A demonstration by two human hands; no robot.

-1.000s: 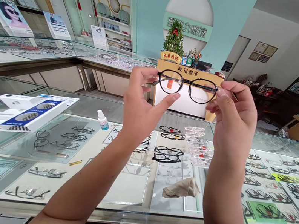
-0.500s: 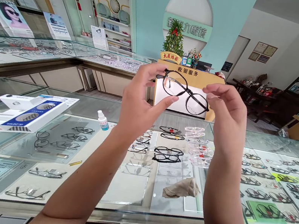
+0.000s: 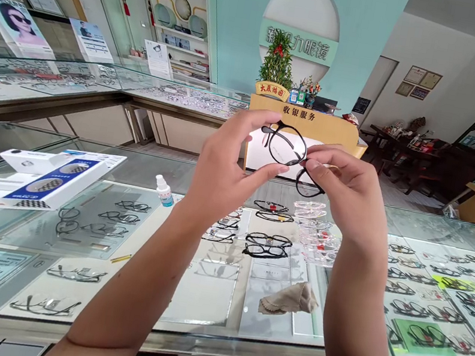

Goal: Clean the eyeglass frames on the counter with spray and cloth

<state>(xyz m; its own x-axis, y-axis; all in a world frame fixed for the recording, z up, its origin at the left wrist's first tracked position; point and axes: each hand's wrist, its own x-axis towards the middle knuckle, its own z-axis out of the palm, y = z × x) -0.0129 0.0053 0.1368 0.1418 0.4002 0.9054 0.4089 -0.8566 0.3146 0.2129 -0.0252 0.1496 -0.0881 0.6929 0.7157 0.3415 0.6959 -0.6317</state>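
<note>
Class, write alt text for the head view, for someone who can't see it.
A person's left hand and right hand hold tilted black glasses above a glass counter. Below are a cloth, a bottle and more frames.

Eyeglasses (image 3: 288,145) above counter (image 3: 209,345), cloth (image 3: 289,299) on top, spray bottle (image 3: 164,194) farther left

I watch through one head camera, facing forward and down, close above the glass display desk (image 3: 200,345), lower centre.

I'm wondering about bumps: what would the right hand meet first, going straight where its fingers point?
The black glasses the right hand touches; then probably the left hand, depth being unclear.
</note>
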